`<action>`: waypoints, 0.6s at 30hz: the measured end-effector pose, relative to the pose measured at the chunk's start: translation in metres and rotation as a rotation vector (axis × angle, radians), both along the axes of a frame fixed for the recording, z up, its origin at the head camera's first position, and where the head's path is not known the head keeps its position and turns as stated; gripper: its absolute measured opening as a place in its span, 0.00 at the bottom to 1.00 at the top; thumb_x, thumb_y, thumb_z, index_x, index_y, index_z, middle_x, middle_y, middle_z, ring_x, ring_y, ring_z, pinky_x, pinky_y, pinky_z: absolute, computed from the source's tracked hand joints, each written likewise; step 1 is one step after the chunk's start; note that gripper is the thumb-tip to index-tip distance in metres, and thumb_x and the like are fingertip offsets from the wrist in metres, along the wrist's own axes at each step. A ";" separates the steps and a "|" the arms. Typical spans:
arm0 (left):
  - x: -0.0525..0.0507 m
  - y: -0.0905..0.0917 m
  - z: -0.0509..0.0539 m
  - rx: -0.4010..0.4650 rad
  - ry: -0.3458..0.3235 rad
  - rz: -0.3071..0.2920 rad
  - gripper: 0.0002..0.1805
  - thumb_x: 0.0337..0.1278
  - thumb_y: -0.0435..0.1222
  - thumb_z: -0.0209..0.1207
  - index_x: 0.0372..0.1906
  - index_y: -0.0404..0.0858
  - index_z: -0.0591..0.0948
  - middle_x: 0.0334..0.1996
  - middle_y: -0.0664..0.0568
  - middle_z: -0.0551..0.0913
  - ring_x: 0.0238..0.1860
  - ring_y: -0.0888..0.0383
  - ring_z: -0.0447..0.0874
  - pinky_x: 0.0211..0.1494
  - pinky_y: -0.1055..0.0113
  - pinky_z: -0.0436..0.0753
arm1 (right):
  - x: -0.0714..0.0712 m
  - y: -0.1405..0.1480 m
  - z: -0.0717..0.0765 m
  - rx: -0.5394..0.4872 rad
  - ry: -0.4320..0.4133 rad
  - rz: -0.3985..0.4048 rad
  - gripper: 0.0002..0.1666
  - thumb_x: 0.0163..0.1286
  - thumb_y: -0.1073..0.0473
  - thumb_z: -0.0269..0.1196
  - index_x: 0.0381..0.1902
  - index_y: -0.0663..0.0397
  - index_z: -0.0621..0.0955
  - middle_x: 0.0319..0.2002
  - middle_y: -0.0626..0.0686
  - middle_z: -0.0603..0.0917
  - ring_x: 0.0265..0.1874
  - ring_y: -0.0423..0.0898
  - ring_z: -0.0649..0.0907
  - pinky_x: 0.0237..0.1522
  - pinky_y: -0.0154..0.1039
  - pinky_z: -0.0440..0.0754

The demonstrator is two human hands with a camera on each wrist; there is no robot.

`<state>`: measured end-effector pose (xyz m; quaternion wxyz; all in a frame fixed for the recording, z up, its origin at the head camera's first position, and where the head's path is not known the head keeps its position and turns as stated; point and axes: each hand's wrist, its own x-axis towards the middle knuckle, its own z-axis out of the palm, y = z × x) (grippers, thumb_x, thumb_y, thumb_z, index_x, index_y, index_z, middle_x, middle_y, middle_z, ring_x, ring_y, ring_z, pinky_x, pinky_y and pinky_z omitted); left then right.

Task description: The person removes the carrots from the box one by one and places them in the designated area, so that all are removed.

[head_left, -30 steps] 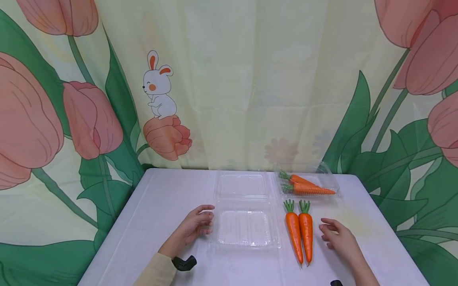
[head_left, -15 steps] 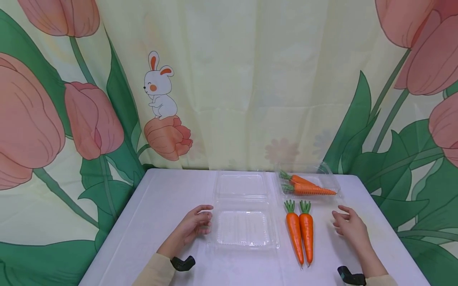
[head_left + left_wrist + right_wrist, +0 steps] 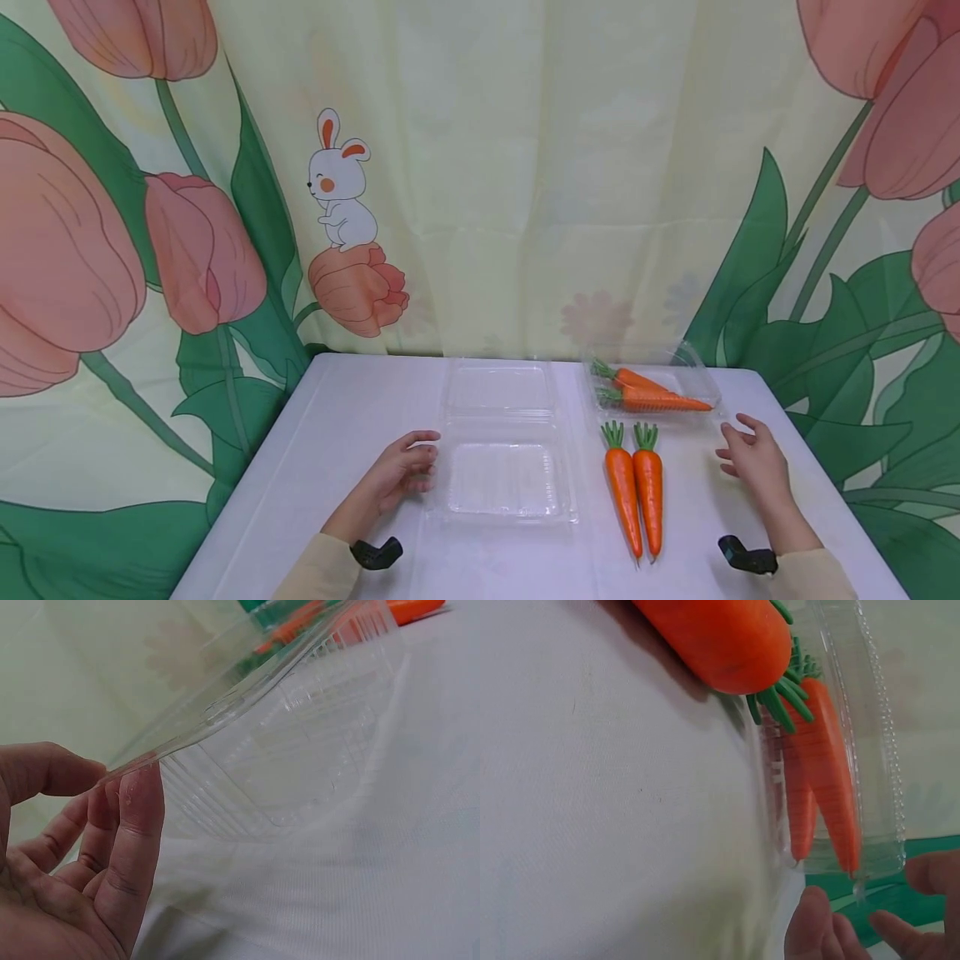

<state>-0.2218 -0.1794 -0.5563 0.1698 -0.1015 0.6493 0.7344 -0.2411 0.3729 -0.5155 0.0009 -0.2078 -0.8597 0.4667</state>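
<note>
My left hand [image 3: 399, 471] pinches the left rim of an open clear plastic clamshell container [image 3: 262, 780], thumb above and fingers beneath. Its hinged lid [image 3: 498, 390] lies flat behind the base [image 3: 510, 479], and nothing is in it. My right hand [image 3: 759, 462] hovers over the right side of the table with loosely bent fingers, holding nothing. To its left, two orange carrots with green tops, a left carrot [image 3: 622, 492] and a right carrot [image 3: 649, 500], lie side by side. In front of its fingers, beyond a gap, stands a second clear container [image 3: 881, 757] with two carrots inside [image 3: 663, 402].
A white cloth covers the table [image 3: 360, 400]. Right behind its far edge hangs a curtain [image 3: 480, 183] printed with tulips and a rabbit. A black wrist mount [image 3: 377, 553] sits on my left wrist, another mount [image 3: 746, 556] on my right.
My right hand has moved right and away from me, off from the two loose carrots towards the filled container. The empty container has shifted slightly left with my left hand.
</note>
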 end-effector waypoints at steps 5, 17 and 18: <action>0.001 -0.003 0.001 -0.015 0.010 0.002 0.25 0.68 0.35 0.63 0.66 0.36 0.73 0.40 0.50 0.81 0.34 0.57 0.81 0.34 0.66 0.86 | -0.006 0.001 -0.003 -0.009 0.003 0.002 0.46 0.82 0.37 0.43 0.82 0.64 0.48 0.71 0.78 0.65 0.43 0.55 0.89 0.32 0.31 0.86; 0.004 -0.017 0.001 -0.046 0.012 0.038 0.24 0.68 0.34 0.62 0.66 0.35 0.73 0.40 0.50 0.81 0.34 0.56 0.81 0.34 0.65 0.86 | -0.018 -0.004 -0.002 -0.016 0.008 0.016 0.44 0.82 0.42 0.50 0.79 0.69 0.54 0.67 0.78 0.69 0.38 0.49 0.89 0.32 0.33 0.87; 0.004 -0.018 0.001 -0.051 0.010 0.044 0.24 0.68 0.35 0.62 0.66 0.35 0.73 0.39 0.51 0.81 0.34 0.56 0.81 0.34 0.65 0.86 | -0.019 -0.004 -0.002 -0.026 0.007 0.016 0.44 0.82 0.42 0.50 0.79 0.69 0.55 0.67 0.77 0.70 0.37 0.48 0.89 0.33 0.33 0.87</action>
